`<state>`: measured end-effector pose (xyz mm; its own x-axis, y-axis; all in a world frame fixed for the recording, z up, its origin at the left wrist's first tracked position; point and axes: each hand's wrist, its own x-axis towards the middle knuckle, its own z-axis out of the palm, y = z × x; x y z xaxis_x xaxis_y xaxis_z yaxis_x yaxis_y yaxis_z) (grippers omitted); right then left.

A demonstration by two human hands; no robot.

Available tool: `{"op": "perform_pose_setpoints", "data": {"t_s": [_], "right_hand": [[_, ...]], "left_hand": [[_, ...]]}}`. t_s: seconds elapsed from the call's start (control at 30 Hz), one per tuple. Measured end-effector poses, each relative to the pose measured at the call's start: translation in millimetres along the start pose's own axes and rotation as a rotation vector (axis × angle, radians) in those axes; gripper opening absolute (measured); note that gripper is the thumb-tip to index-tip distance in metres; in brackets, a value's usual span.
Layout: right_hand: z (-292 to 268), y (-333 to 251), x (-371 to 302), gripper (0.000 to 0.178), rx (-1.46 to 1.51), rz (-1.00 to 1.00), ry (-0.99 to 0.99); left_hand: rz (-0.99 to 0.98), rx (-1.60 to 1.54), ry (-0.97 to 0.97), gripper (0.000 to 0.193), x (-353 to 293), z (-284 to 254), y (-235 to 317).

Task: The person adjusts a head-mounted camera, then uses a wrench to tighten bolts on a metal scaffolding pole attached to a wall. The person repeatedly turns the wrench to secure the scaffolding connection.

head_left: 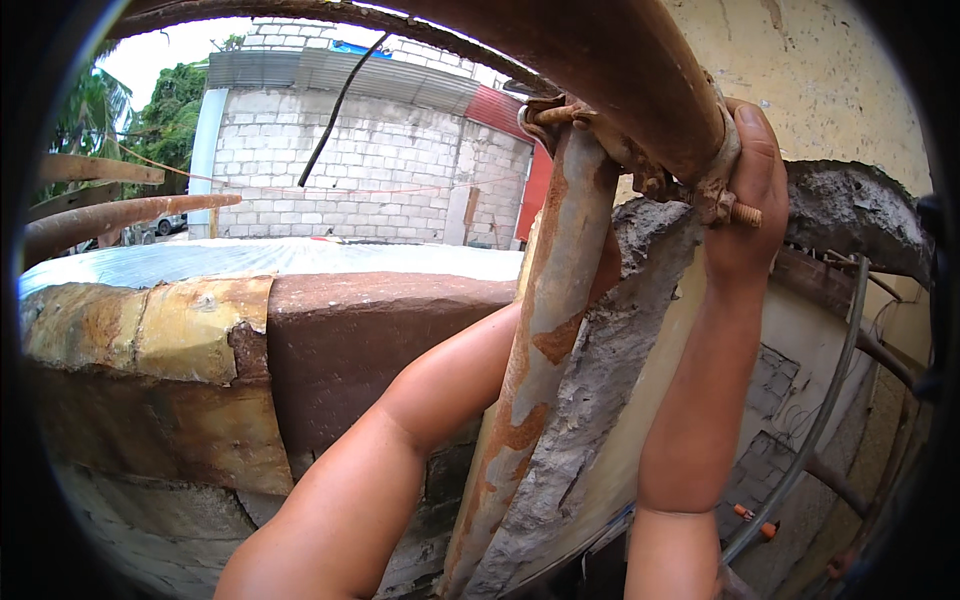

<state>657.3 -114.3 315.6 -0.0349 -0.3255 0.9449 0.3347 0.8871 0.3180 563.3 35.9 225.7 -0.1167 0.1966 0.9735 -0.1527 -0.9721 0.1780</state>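
The right hand (748, 190) is closed around a rusty clamp (715, 185) joining a slanting pipe (640, 70) overhead to an upright pipe (545, 330) against a broken concrete edge (610, 370). The left hand (604, 268) reaches behind the upright pipe; I cannot tell how its fingers sit. The steel looks heavy, stiff, rough and flaky, best gripped on bare pipe away from the protruding bolt (745, 213)

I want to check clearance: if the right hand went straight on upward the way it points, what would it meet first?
The right hand already touches the rusty clamp; just above is the rusty horizontal pipe, which it would probably meet first. Depth is unclear.
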Motion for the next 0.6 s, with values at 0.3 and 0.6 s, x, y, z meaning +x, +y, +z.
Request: {"op": "perform_pose_setpoints", "data": {"t_s": [0.3,0.6], "right_hand": [[-8,5,8,0.041,0.084,0.199,-0.071],[-9,2,11,0.04,0.001,0.158,-0.087]], "left_hand": [[-0.096,-0.555,-0.108,0.024,17,-8,20],[-0.159,-0.765,-0.078,0.027,12,-19,23]]}}
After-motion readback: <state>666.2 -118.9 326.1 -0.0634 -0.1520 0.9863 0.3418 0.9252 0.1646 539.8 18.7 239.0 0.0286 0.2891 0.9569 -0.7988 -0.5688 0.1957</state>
